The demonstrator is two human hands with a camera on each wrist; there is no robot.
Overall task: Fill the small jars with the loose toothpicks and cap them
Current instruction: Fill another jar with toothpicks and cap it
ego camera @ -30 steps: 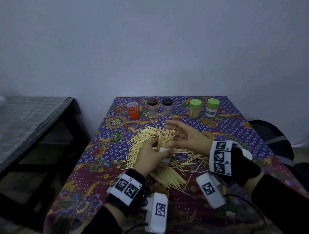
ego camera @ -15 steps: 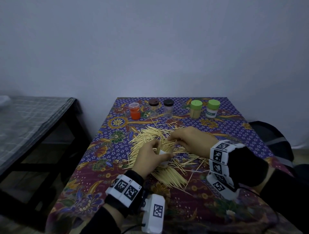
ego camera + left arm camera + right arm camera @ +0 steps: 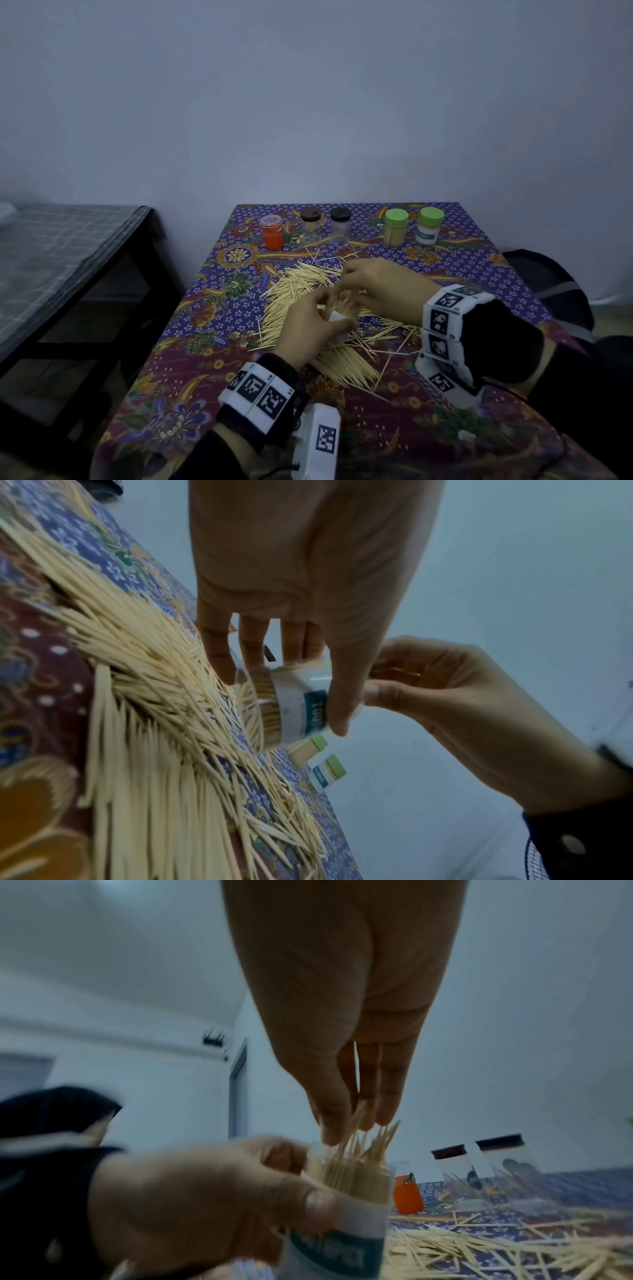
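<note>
my left hand [image 3: 310, 330] is wrapped around the small jar [image 3: 294, 707], thumb on one side and fingers curled round the other, holding it just above the toothpick pile [image 3: 308, 308]. the jar has a white label with a teal patch, its mouth is uncapped, and it's already packed with toothpicks, some poking out the top at angles. from the left wrist view it's tilted, mouth turned toward the pile.

just right of the jar, my right hand [image 3: 380, 291] comes in over the mouth, fingers [image 3: 387, 1096] pointing down and bunched close with the thumb. the tips are right among the sticking-out toothpicks [image 3: 369, 1139], touching them. looks like a pinch on a few of them, though it's blurry there.

beyond the jar, along the far edge of the table [image 3: 479, 260], from left: an orange jar [image 3: 272, 231], two clear jars with dark lids [image 3: 325, 226], then two jars with green caps [image 3: 412, 226]. loose toothpicks spread out over the patterned cloth all around the jar i'm holding.
</note>
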